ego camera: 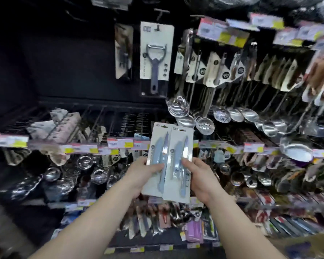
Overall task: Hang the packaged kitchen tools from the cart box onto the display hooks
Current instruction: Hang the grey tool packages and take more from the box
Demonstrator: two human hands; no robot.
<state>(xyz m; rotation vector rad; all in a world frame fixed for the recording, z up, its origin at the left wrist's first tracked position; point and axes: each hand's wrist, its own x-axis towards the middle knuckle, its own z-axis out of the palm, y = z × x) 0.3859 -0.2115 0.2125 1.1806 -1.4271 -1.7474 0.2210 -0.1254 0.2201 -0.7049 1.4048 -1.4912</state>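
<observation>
Head view: both forearms reach forward toward a dark store display of kitchen tools.
Left hand (142, 174): grasps the left knife package (156, 156) at its lower half, thumb across the front and fingers behind the card.
Right hand (200, 176): grasps the right knife package (180, 165) along its right edge, thumb on the front.
Packages: two pale cards, each carrying a light blue knife and sheath, held upright side by side in front of the shelf edge; the right card overlaps the left one's inner edge.
Peeler card (155, 51): hangs on the upper display, above the held packages, with another carded item (123, 51) just to its left.
Ladles and skimmers (223, 109): hang in a crowded row to the right of the peeler, bowls downward.
Price labels (120, 143): pink and yellow tags run along the shelf rail behind the packages.
Lower shelves: more packaged utensils (157, 219), blurred.
Cart box: cannot tell where it is.
</observation>
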